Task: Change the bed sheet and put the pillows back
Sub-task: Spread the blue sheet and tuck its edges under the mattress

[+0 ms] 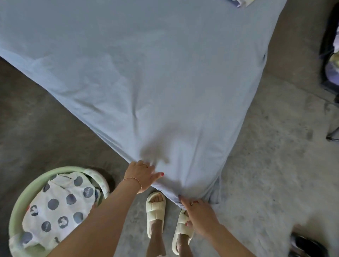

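A light blue bed sheet [146, 73] covers the mattress down to its near corner. The left hand [142, 174] presses flat on the corner's left edge, fingers fairly straight. The right hand [199, 211] grips bunched sheet under the corner tip. A green laundry basket [20, 201] sits left; bare concrete floor [266, 165] lies open right.

The light blue bed sheet [146, 73] covers the mattress entirely and runs off the top and left edges. At the bed's near corner the left hand [142, 174] is motion-blurred along its fingers [150, 166]; the right hand [199, 211] has fingertips buried in bunched fabric. A pillow [240, 2] at the bed's far edge is mostly cropped. The laundry basket [36, 180] is cut off at the bottom.
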